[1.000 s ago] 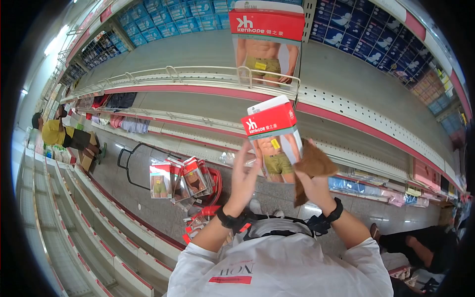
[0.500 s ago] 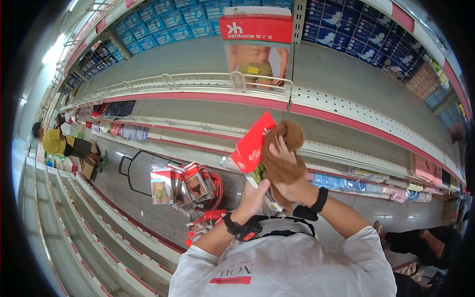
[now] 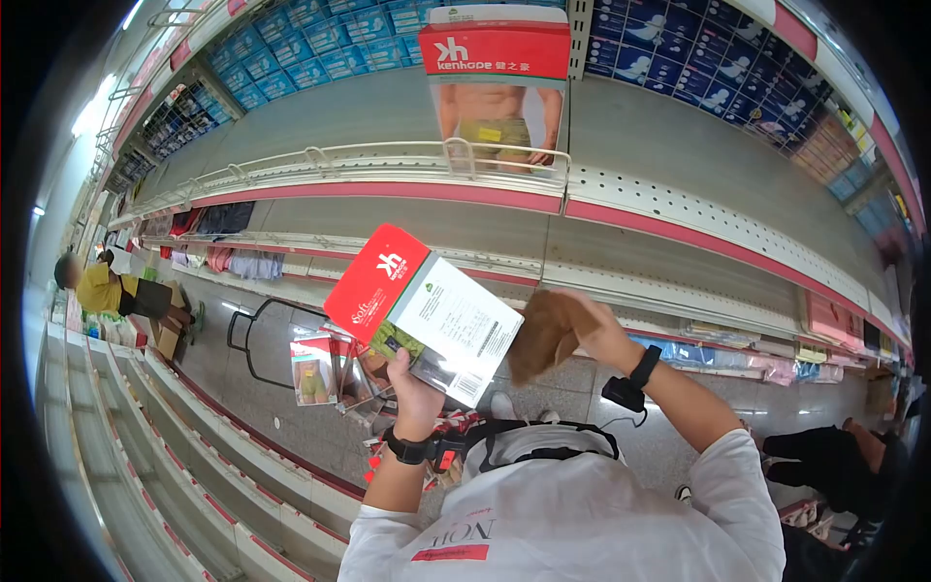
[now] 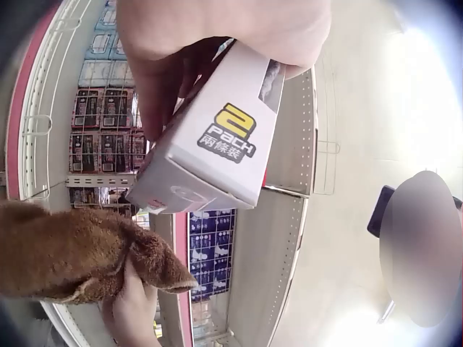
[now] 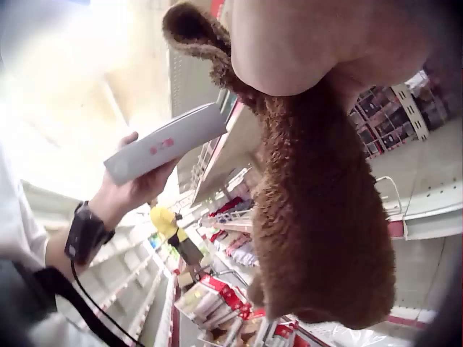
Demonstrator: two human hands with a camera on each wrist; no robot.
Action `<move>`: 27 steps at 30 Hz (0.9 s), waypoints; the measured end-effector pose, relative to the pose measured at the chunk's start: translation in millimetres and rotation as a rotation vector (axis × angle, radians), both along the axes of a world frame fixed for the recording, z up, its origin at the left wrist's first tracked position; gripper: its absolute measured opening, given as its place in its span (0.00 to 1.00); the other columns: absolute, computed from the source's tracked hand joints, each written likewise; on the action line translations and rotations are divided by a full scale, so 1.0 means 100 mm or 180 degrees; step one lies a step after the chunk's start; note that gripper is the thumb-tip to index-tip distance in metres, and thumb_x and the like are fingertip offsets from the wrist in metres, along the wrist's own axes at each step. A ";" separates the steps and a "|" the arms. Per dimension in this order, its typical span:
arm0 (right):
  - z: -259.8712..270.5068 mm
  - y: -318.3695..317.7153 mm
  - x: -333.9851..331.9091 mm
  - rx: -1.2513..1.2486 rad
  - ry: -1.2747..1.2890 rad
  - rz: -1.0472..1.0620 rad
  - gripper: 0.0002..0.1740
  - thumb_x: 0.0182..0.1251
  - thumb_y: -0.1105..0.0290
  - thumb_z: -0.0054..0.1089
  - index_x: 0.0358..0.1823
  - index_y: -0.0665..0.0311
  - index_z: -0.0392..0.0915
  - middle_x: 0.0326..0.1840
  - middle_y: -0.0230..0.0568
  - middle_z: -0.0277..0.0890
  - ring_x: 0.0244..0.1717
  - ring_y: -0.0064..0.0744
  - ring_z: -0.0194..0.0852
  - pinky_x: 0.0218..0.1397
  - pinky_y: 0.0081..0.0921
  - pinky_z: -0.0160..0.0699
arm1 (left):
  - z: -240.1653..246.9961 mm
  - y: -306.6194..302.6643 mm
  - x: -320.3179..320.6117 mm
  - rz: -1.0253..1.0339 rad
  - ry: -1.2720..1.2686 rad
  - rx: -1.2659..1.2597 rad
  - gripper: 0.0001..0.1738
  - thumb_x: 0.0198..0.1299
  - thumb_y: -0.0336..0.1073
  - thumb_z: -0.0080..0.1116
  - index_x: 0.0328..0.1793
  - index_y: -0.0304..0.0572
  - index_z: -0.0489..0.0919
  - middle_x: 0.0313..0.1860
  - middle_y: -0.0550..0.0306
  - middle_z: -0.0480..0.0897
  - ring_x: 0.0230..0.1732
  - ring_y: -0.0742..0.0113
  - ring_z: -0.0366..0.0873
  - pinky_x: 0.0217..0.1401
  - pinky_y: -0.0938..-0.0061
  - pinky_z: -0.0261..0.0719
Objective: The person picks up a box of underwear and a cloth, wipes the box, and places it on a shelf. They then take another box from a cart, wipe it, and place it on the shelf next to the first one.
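My left hand (image 3: 417,398) grips the lower edge of a red and white underwear box (image 3: 451,320), thumb on its printed side panel. The box is tilted, with the text and barcode side up in the head view. In the left wrist view its narrow white end, marked "2 pack", faces the camera. Just right of the box, my right hand (image 3: 603,338) holds a brown plush cloth (image 3: 541,341) that hangs loosely from the fingers. The right wrist view shows the cloth (image 5: 318,217) bunched under the hand, apart from the box (image 5: 166,144).
A matching underwear box (image 3: 495,116) stands upright on the shelf (image 3: 369,160) ahead, behind a wire rail. More boxes (image 3: 315,369) are piled on the floor at left, near a black metal frame (image 3: 257,335). A person in yellow (image 3: 102,286) is at far left; another person's legs (image 3: 824,475) show at right.
The box has turned from its front to its printed back and moved left in my left hand. The cloth was pressed against the box half a second ago and is now off to its right.
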State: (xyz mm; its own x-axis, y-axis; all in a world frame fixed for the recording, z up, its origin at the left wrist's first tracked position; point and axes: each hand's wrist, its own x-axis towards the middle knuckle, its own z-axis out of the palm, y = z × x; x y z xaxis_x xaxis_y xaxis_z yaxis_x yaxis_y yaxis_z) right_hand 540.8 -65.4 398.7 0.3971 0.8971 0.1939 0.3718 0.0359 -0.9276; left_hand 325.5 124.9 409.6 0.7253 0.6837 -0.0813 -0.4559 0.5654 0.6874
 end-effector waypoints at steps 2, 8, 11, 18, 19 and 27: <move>-0.22 0.03 0.09 -0.0044 0.0181 -0.0568 0.30 0.57 0.81 0.46 0.64 0.63 0.60 0.56 0.52 0.72 0.58 0.49 0.69 0.61 0.32 0.67 | 0.04 0.03 -0.01 0.0040 -0.0091 0.0090 0.33 0.59 0.53 0.46 0.65 0.39 0.63 0.59 0.54 0.73 0.60 0.59 0.70 0.63 0.64 0.67; -0.22 0.23 0.45 0.0282 0.0892 -0.2062 0.16 0.68 0.69 0.46 0.52 0.72 0.69 0.52 0.45 0.72 0.54 0.38 0.68 0.59 0.32 0.63 | 0.06 0.09 -0.04 0.0448 0.0402 0.0190 0.33 0.59 0.55 0.43 0.63 0.38 0.65 0.57 0.49 0.74 0.56 0.57 0.73 0.59 0.65 0.70; -0.16 0.37 0.56 0.0442 0.1734 -0.2158 0.16 0.67 0.67 0.49 0.52 0.68 0.70 0.52 0.40 0.71 0.54 0.33 0.67 0.59 0.31 0.63 | 0.11 0.07 -0.05 0.0161 0.0080 0.0141 0.29 0.61 0.51 0.44 0.61 0.36 0.66 0.54 0.49 0.75 0.54 0.58 0.75 0.57 0.66 0.74; -0.24 0.51 0.80 0.0786 0.2314 -0.2072 0.17 0.65 0.67 0.54 0.54 0.65 0.69 0.54 0.36 0.70 0.55 0.31 0.67 0.60 0.30 0.63 | 0.18 0.07 -0.05 0.0194 0.0475 0.0398 0.32 0.62 0.53 0.40 0.63 0.34 0.64 0.56 0.47 0.75 0.54 0.58 0.76 0.57 0.67 0.74; -0.18 0.52 0.74 0.0889 0.2537 -0.2007 0.17 0.65 0.68 0.54 0.53 0.65 0.69 0.53 0.36 0.70 0.56 0.31 0.67 0.61 0.30 0.63 | 0.22 0.06 -0.05 0.0206 0.0476 0.0403 0.32 0.62 0.53 0.40 0.63 0.34 0.64 0.56 0.47 0.75 0.54 0.58 0.76 0.57 0.67 0.74; 0.08 0.31 0.17 0.0724 0.2935 -0.1998 0.19 0.64 0.73 0.56 0.57 0.65 0.67 0.58 0.37 0.68 0.59 0.33 0.65 0.64 0.33 0.63 | 0.30 0.08 -0.05 0.0048 0.0279 0.0840 0.35 0.62 0.50 0.47 0.66 0.33 0.57 0.59 0.49 0.70 0.60 0.64 0.67 0.63 0.69 0.63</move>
